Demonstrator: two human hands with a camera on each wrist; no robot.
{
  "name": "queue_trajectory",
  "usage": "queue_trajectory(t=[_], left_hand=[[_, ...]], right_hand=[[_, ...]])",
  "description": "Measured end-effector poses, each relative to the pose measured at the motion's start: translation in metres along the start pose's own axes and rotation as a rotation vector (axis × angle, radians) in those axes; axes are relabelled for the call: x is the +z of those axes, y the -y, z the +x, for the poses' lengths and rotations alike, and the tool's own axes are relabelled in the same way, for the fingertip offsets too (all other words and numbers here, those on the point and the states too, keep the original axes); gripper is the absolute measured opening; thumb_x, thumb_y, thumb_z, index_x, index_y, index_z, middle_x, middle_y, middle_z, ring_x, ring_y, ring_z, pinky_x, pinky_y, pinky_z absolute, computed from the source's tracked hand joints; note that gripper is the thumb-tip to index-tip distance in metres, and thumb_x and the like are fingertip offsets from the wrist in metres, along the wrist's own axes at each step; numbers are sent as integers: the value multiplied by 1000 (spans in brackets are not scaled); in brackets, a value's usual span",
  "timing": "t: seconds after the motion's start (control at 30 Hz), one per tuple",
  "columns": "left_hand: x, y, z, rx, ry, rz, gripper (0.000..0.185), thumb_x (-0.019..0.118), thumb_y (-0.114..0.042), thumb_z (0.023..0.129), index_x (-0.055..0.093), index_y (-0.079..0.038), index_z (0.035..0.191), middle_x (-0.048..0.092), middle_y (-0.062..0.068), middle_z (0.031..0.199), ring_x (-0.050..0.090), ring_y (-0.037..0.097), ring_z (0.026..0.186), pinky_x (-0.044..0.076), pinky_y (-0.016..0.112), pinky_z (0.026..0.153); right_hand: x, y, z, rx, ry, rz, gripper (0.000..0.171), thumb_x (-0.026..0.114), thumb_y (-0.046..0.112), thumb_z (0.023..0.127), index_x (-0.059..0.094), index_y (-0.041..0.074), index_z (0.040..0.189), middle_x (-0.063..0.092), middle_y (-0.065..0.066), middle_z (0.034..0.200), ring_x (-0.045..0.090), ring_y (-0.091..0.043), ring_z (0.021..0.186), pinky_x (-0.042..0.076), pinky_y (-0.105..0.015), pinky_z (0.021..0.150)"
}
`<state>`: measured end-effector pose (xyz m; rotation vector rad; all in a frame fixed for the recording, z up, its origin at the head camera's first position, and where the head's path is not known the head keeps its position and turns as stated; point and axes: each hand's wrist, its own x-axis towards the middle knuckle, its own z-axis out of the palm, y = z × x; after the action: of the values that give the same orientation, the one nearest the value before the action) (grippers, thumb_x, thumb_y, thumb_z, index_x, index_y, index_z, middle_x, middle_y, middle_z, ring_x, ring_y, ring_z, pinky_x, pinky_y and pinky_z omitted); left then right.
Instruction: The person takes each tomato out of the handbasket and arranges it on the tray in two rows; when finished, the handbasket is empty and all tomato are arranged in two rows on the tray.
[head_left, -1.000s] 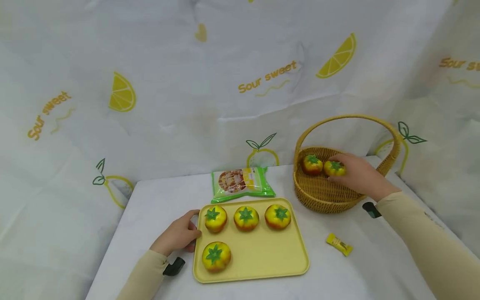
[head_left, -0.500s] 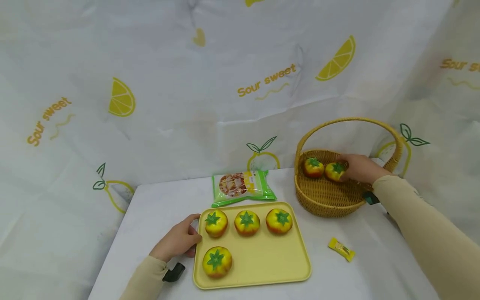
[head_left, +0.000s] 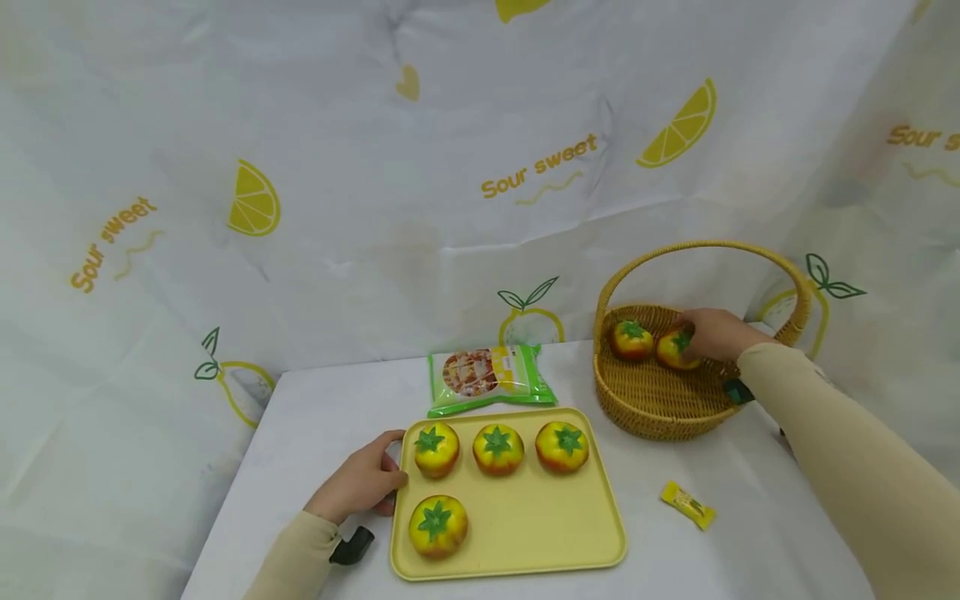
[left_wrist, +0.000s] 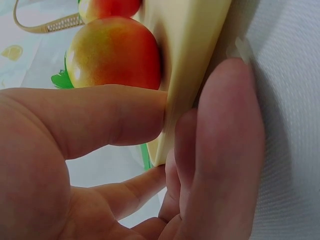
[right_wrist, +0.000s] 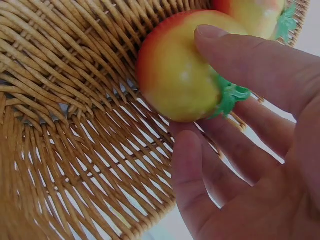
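Inside the basket (head_left: pixel 660 404): right hand (head_left: pixel 716 333) grips a tomato (head_left: pixel 675 350) (lift straight, clear of the neighbouring fruit).
Left of the basket: left hand (head_left: pixel 360 487) pinches the tray (head_left: pixel 525 533) rim.

Head view: my right hand (head_left: pixel 716 335) covers the right side of the fruit (head_left: pixel 677 350) it grips in the wicker basket (head_left: pixel 660 408); my right forearm runs off the right edge. The print on the green snack bag (head_left: pixel 487 377) and on the small yellow wrapper (head_left: pixel 687 504) is too small to read. Left wrist view: my left hand (left_wrist: pixel 115 165) fills the picture, leaving only a strip of the yellow tray (left_wrist: pixel 187 60)'s edge visible.
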<state>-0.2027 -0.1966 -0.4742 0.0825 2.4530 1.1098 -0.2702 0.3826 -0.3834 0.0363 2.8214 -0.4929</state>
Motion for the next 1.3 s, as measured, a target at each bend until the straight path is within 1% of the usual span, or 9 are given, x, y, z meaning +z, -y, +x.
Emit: queue_trajectory(t=[0.23,0.4,0.53,0.7,0.83,1.0,1.07,1.23,1.3], left_hand=[[2,3,-1,7,-8,-11,71,73,-11,93,48,-14,160,63,9,99,65,21,70,63,32,59],[3,6,-1,-1,-9,-24,71,73,-11,93,49,-16,159,63,10,99,64,21,69,63,32,59],[6,6,1,3,6,-23,71,73,-11,93,48,-16,160,63,10,101,66,21,71,63,33,60],[7,4,3,6,10,-8,71,73,-12,93,48,-16,160,63,10,102,66,21,71,64,33,60],[7,6,1,0,0,-3,71,73,-12,93,48,-16,160,62,10,102,66,21,71,64,32,60],[4,6,2,9,2,-12,71,72,-12,94,47,-15,160,62,11,102,66,21,70,64,32,61],[4,5,3,11,3,-10,71,72,-12,94,47,-16,160,63,10,102,66,21,69,64,32,61],[2,3,3,6,1,13,71,73,-14,94,48,-18,161,63,9,103,67,21,69,63,32,62],[1,2,4,7,0,17,71,73,-14,94,47,-18,161,63,9,103,67,21,69,63,32,62]], right_hand=[[2,2,3,15,16,-14,76,85,18,88,51,-11,150,43,-44,155,44,-65,138,42,-76,114],[3,0,2,-21,2,-10,76,86,23,88,55,-9,149,45,-44,154,45,-66,137,44,-76,112],[1,-3,-10,-48,-32,-15,76,86,28,88,57,-10,147,48,-45,151,48,-66,134,47,-76,108],[-2,4,-31,-74,-78,-33,75,83,32,91,57,-13,146,57,-43,142,59,-57,123,53,-71,99],[0,16,-48,-116,-111,-54,78,82,37,93,56,-11,148,64,-39,135,66,-45,111,57,-64,92],[10,35,-68,-169,-154,-51,81,84,42,92,57,-9,148,73,-24,116,63,-29,92,58,-44,77],[16,45,-78,-191,-180,-30,82,85,44,92,58,-8,149,72,-21,117,62,-28,94,56,-42,77],[37,72,-104,-239,-221,46,81,84,52,92,59,5,153,66,-22,133,63,-35,111,57,-49,85],[48,87,-110,-274,-228,78,78,83,53,92,61,11,153,66,-19,135,64,-34,113,57,-49,86]])
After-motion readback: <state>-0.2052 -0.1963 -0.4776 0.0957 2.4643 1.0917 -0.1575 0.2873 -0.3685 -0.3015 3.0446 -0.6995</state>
